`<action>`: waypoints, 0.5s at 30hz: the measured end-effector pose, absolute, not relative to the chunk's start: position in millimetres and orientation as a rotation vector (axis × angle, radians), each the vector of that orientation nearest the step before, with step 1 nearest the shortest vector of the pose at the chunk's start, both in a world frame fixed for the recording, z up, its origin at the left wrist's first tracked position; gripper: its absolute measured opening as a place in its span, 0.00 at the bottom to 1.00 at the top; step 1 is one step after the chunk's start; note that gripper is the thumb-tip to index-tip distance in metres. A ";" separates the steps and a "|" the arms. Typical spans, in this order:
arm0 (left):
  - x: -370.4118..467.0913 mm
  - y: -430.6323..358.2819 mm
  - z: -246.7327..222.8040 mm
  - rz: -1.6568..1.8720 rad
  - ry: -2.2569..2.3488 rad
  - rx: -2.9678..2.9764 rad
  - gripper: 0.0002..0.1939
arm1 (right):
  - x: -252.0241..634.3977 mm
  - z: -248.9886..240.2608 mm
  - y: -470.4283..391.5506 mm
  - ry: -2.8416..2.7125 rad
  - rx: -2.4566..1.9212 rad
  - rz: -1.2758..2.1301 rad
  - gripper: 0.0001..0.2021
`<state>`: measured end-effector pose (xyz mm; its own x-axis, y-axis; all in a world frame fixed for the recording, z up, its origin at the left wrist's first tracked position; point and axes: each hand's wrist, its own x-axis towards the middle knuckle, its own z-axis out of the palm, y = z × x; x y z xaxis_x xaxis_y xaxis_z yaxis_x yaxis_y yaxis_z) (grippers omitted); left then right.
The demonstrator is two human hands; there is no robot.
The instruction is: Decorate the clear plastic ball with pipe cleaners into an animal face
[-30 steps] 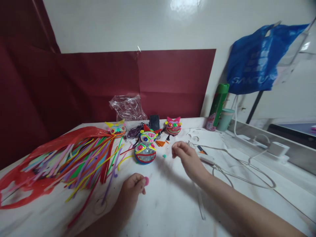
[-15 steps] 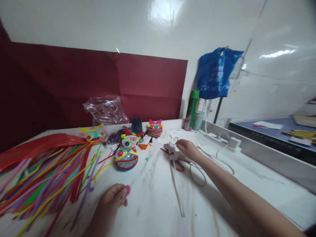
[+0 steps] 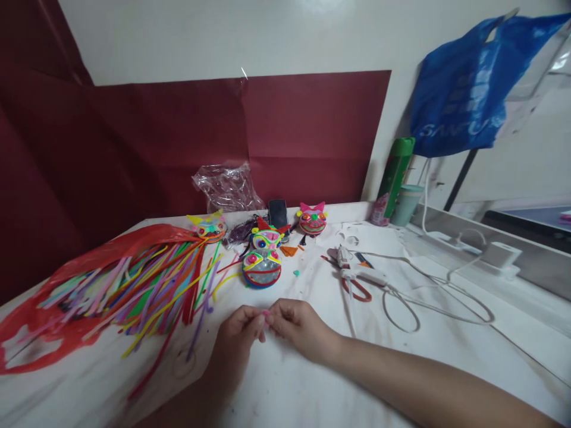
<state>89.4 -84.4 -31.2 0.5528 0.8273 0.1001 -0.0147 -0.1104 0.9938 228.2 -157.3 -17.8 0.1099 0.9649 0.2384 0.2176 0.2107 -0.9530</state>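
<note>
A small pink piece sits between the fingertips of the left hand and right hand, both pinching it. Beyond them on the table are three colourful horned faces, one glue gun and many fuzzy, thin pipe cleaners on crinkled red plastic.

Light level moderate, cool and slightly dim; washed glare patch on the upper wall, source itself out of view. Soft, diffuse shadow right of centre on the desk. Maroon sheet dark, low in detail. Mild overall softness, fine detail smeared. Wide-angle stretch strong at edges, notably the blue bag
</note>
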 end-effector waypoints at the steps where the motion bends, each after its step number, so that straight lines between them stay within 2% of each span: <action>1: 89.5 -84.4 -31.5 0.829 0.716 1.519 0.12 | 227.4 -17.6 -157.5 -1.341 -1.234 0.846 0.17; 7: 88.8 -86.2 -31.0 0.823 0.630 1.468 0.13 | 226.0 -16.7 -161.4 -1.331 -1.111 0.994 0.19; 15: 88.2 -95.7 -28.8 0.853 0.617 1.542 0.13 | 218.3 -24.5 -163.4 -1.263 -1.122 0.919 0.18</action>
